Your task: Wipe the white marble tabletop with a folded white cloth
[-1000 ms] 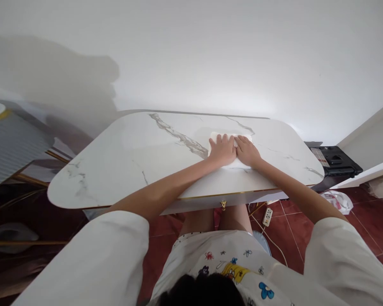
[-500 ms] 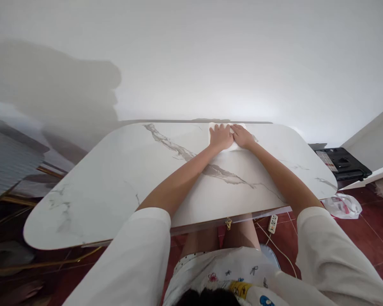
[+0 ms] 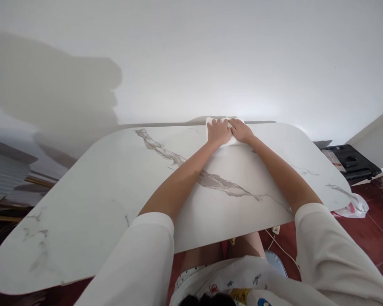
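A white cloth [image 3: 233, 141] lies bunched at the far edge of a white marble-patterned tabletop [image 3: 92, 187], close to the wall. My left hand [image 3: 219, 131] presses down on it, fingers bent over the cloth and pointing at the wall. Beside it, almost touching, my right hand [image 3: 241, 131] grips the cloth's right part, its fingers angled to the left. Both arms reach straight out over the tabletop. The palms and the underside of the cloth are hidden.
Behind the tabletop rises a white wall [image 3: 191, 59]. A black case [image 3: 351, 161] and a plastic bag [image 3: 354, 207] are at the right on the red tiled floor [image 3: 378, 225]. A power strip [image 3: 276, 230] with a cable shows below the front edge. A ribbed grey object [image 3: 6, 170] stands left.
Both hands and the cloth have slid slightly towards the wall, with the cloth now reaching the far edge. The tabletop's front edge sits lower in view and hides more of the power strip.
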Tool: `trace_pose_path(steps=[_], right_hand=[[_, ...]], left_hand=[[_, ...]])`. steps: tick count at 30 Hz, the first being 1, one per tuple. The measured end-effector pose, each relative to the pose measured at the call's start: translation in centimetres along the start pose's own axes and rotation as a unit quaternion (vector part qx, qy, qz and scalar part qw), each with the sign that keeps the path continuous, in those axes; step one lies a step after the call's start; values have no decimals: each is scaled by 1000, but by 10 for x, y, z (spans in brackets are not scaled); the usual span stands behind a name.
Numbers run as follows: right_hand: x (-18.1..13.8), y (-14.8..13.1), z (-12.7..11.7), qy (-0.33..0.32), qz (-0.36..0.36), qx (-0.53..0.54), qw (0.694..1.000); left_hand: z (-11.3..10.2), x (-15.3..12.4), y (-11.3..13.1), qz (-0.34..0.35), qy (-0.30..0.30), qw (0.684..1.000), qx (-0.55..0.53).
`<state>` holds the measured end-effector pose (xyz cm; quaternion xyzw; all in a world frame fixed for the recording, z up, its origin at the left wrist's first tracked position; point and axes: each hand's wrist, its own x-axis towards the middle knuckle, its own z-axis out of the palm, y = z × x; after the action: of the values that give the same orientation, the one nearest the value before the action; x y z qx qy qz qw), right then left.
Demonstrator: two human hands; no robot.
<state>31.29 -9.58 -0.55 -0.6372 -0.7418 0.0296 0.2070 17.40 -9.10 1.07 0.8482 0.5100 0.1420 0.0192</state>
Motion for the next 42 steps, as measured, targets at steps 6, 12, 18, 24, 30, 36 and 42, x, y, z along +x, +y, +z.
trace_pose_path(steps=[6,12,18,24,30,36,42], right_hand=[[4,16,4,1,-52,10,999],[-1,42,-10,-16,-26,3,1000],[-1,64,-13,6,-34,21,999],[-5,65,-8,15,-20,14,1000],[-28,51,-16,-2,-1,-8,1000],[-49,41,-21,-5,3,-1,1000],[-67,38,-21,-1,4,6,1000]], left_hand=[[-2,-5,8,-15,-4,1000,14],[2,7,37,-21,-13,1000,13],[10,19,50,6,-4,1000,-4],[10,14,48,10,0,1000,-7],[6,-5,55,9,-1,1000,-9],[3,-26,61,6,2,1000,-16],[-1,-44,66,5,-10,1000,-18]])
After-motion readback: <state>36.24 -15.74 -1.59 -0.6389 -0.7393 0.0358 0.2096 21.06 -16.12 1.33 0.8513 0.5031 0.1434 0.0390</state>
